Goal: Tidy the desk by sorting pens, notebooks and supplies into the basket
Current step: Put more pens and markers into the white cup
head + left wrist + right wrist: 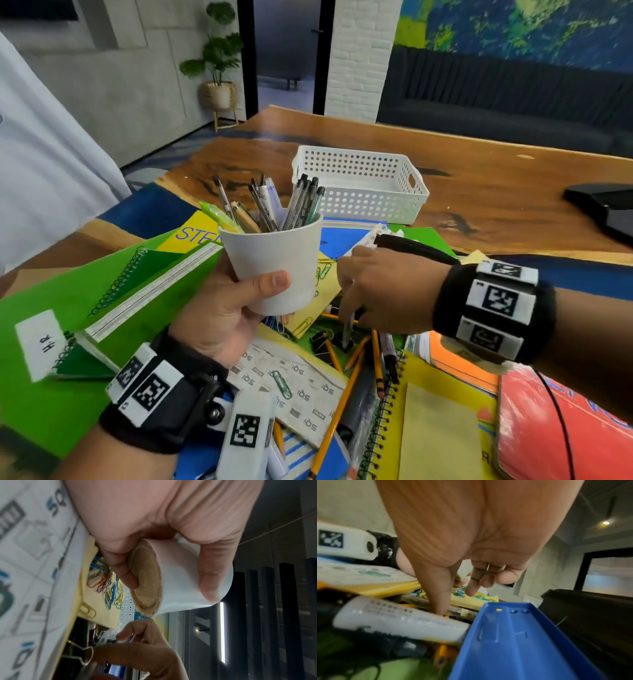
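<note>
My left hand [270, 284] grips a white cup [274, 260] full of pens [270, 205] and holds it above the cluttered desk; its tan base [145, 580] shows in the left wrist view. My right hand [346, 308] reaches down into the pile just right of the cup and pinches a silver-grey pen [347, 330] at its upper end. The white perforated basket [370, 205] stands behind the cup with nothing visible inside. Beneath my hands lie pencils [376, 363], black binder clips [322, 339] and coloured paper clips [109, 592] on a yellow pad.
A green spiral notebook [102, 284] lies at the left and a yellow one [438, 421] at the front right, beside a red packet [548, 428]. A blue plastic piece [513, 642] and a white marker [399, 619] sit close to my right wrist. A person in white [41, 154] stands at left.
</note>
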`<state>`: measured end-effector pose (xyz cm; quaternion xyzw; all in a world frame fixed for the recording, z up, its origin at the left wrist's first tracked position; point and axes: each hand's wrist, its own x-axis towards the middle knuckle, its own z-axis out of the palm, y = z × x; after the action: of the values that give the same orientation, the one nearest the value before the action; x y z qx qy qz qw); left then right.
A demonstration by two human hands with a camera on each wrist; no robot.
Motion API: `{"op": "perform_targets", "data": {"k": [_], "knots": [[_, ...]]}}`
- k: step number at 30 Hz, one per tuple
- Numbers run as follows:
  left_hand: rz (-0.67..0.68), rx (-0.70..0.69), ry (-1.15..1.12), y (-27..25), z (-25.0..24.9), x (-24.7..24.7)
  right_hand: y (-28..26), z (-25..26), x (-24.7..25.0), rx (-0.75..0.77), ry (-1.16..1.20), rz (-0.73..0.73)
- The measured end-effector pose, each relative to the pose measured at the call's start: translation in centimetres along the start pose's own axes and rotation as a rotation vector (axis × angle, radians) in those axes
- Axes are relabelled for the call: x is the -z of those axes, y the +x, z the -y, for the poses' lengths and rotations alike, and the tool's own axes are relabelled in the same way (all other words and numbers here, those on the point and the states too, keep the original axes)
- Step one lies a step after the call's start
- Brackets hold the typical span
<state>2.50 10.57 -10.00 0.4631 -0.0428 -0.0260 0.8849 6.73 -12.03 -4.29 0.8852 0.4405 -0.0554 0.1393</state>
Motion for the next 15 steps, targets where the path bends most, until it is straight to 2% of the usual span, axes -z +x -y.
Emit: {"op": "perform_targets", "data": {"k": [4,6,7,9,11,13,15], "knots": [[0.004,0.013,0.008,-0.1,0.0,-0.1,0.2,0.4,0.3,0.087,-0.041,-0.102],[0.003,0.015,0.002,-0.1,0.0,0.0,-0.4,-0.3,0.8,0.069,0.098,-0.206],[0.011,0.012,0.000,-0.1,0.0,-0.1,-0.9,-0.6,1.3,0.003,0.229,-0.268],[0.025,0.016,0.010,-0.1,-0.1,-0.2,-2.0,-1.3,2.4,-0.134,0.518,-0.438],[0.030,0.022,0.036,-0.1,-0.1,-0.1,-2.9,-1.7,3.4,-0.169,0.638,-0.708],[0.034,0.021,0.047,-0.2,-0.2,-0.1,-3.2,-2.1,4.4,-0.136,0.513,-0.887],[0.061,0.018,0.079,-0.3,-0.2,-0.2,-2.9,-2.2,5.5,-0.106,0.180,-0.944]]}}
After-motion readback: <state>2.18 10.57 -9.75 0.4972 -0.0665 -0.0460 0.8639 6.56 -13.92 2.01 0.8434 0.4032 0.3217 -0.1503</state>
